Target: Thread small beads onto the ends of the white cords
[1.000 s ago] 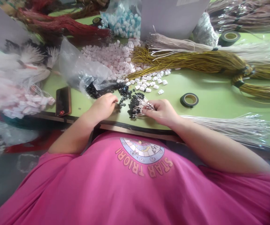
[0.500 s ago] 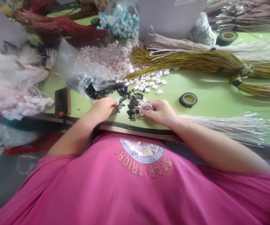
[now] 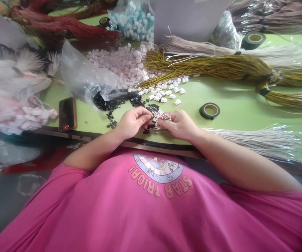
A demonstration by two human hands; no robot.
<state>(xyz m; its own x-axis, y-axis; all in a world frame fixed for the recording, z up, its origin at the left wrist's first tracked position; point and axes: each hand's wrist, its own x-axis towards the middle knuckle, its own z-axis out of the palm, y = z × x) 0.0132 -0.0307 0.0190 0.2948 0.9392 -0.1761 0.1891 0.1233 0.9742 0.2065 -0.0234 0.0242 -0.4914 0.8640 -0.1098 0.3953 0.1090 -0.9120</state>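
Observation:
My right hand (image 3: 179, 124) is closed around a bundle of white wires (image 3: 247, 138), whose long tails run off to the right along the table edge. Black connectors (image 3: 148, 131) cap many wire ends on the left of the bundle. My left hand (image 3: 134, 122) is at those ends, thumb and forefinger pinched on a small black connector, mostly hidden by the fingertips. Behind it and to its left lie loose black connectors (image 3: 111, 104), spilling by a clear plastic bag (image 3: 81, 71).
White connectors (image 3: 119, 64) are heaped further back. Yellow wires (image 3: 219, 68) stretch across the right side. A roll of black tape (image 3: 209, 111) lies right of my hands. A phone (image 3: 67, 113) rests near the left edge, beside bundles with white connectors (image 3: 25, 117).
My left hand has moved right, from the loose black connectors to the capped ends of the bundle. The right hand stays nearly in place, still holding the wires.

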